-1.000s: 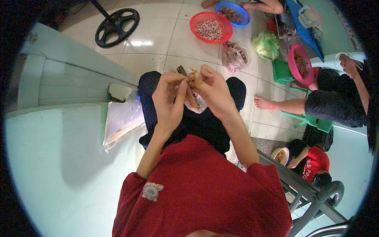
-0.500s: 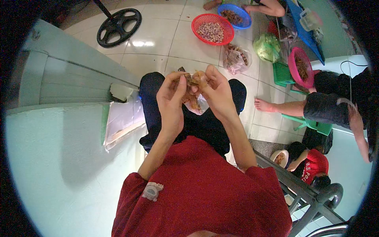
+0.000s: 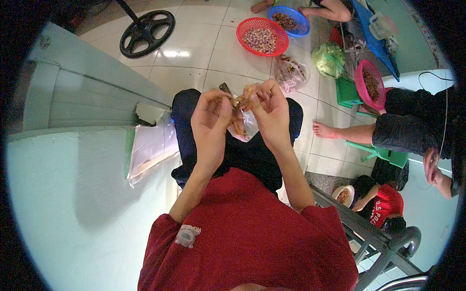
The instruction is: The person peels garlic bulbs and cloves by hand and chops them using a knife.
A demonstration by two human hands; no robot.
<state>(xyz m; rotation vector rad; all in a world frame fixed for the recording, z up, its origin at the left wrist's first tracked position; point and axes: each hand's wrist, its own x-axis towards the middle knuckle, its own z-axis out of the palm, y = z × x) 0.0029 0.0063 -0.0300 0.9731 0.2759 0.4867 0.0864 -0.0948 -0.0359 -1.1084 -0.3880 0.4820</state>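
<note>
My left hand (image 3: 211, 114) is closed, its fingertips against a small pale piece that looks like a shallot (image 3: 236, 103). My right hand (image 3: 269, 106) pinches brown papery shallot skin (image 3: 249, 91) close beside it. A short dark blade, seemingly a small knife (image 3: 224, 88), pokes out past my left fingers; its handle is hidden, so I cannot tell which hand has it. Beneath my hands, a clear plastic bag (image 3: 250, 127) with brown peelings lies on my lap.
Ahead on the tiles are a red basket (image 3: 241, 42) of pale purple shallots, a blue basin (image 3: 305, 26) and a bag of peelings (image 3: 290, 73). To the right are a pink basin (image 3: 360, 80), a green bag (image 3: 328, 59) and other people. A door (image 3: 92, 97) stands left.
My fingertips have drawn slightly apart, and the pale piece now shows between them. My right fingers have curled more. On the right, another person's hand has moved.
</note>
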